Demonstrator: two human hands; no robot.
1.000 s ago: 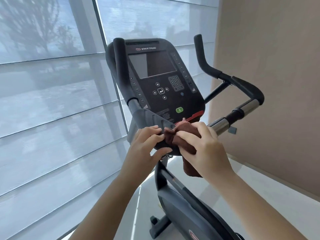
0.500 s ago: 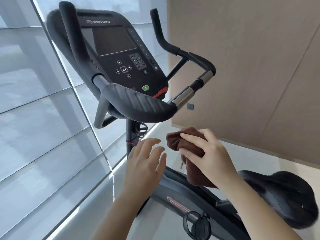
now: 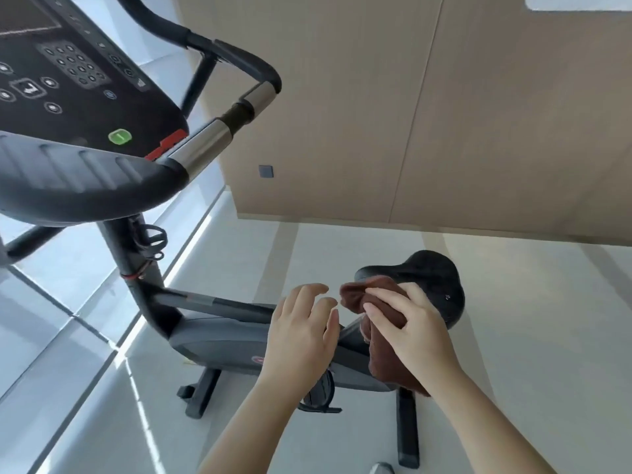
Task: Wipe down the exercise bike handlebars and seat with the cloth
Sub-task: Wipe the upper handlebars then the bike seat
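The exercise bike's black handlebars (image 3: 85, 186) fill the upper left, with chrome grip sections (image 3: 201, 147) and the console (image 3: 68, 80) behind them. Lower right of centre is the black seat (image 3: 437, 278). My right hand (image 3: 410, 326) is shut on a bunched brown cloth (image 3: 355, 295), held just in front of the seat's left end; the cloth's tail hangs down below the hand. My left hand (image 3: 301, 333) hovers beside the cloth with fingers spread, holding nothing.
The bike's frame (image 3: 219, 340), pedal (image 3: 321, 391) and floor stands (image 3: 408, 429) lie below my hands. A beige panelled wall (image 3: 376, 114) stands behind the seat, window blinds (image 3: 41, 319) to the left. Pale floor (image 3: 547, 336) surrounds the bike.
Both hands came off the handlebars and moved down and right to the seat. The right hand kept the cloth; the left hand let go and opened. The view tilted downward.
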